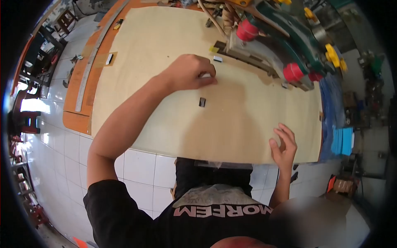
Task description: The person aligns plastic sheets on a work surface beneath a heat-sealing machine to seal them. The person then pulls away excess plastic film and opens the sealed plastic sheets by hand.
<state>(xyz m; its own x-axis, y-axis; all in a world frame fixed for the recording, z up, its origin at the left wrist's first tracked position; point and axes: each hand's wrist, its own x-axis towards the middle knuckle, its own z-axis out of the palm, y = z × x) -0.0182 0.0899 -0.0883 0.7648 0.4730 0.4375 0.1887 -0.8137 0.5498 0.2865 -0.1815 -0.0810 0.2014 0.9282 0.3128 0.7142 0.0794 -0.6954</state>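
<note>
My left hand (192,72) is above the cream sheet (144,103), its fingers curled and the thumb and index finger brought together. Whatever the fingertips may pinch is too small to make out. Just beyond them lies a small white block with a dark band (218,59). A small dark rectangular piece (202,102) rests on the sheet, nearer my body. My right hand (284,146) hovers over the sheet's near right part, fingers apart and slightly bent, holding nothing.
A green frame (285,37) with red knobs and yellow wing nuts stands at the far right. Left, a long metal ruler (89,78) lies on the orange tabletop (74,109), near another white-and-black block (109,59). Blue material (331,115) hangs at the right edge.
</note>
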